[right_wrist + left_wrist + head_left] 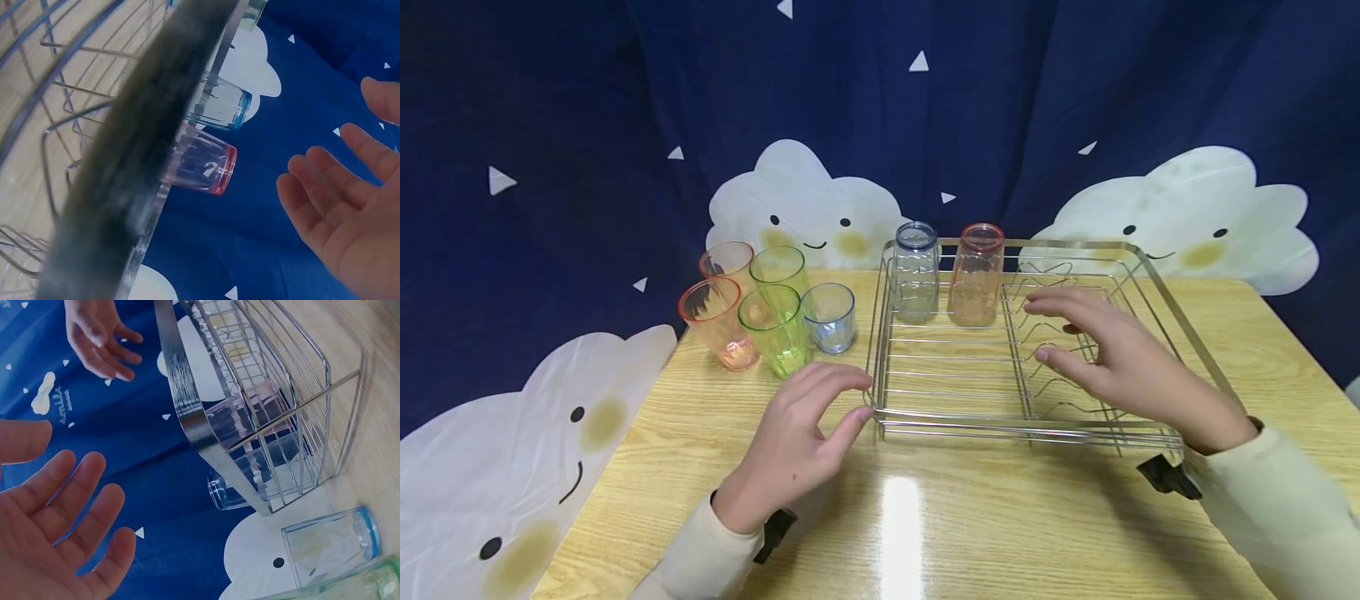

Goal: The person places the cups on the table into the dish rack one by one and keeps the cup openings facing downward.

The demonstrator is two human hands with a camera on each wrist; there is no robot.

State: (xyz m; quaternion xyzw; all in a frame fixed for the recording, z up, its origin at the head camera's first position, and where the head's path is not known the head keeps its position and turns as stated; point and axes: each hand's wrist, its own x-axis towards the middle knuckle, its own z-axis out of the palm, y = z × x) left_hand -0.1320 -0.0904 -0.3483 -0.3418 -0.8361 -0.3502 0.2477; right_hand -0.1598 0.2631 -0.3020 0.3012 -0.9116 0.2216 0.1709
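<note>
My left hand [801, 437] hovers by the front left corner of the metal dish rack [955, 429], fingers loosely bent and holding nothing. Over the rack's right part is my right hand [1116, 362], its fingers relaxed and apart with nothing between them. Upside down in the rack's back left stand a blue-rimmed glass [916, 275] and, to its right, a red-rimmed glass [977, 279]. Left of the rack, upright on the table, stand a short blue glass [831, 321], two green glasses [772, 333] and two orange-red glasses [718, 325]. In the left wrist view the left palm [50, 544] shows bare.
The wooden table [700, 475] carries the rack and the glasses. Wavy wire dividers [1048, 367] line the rack's right side. Behind the table hangs a dark blue curtain [850, 100] with white clouds and triangles.
</note>
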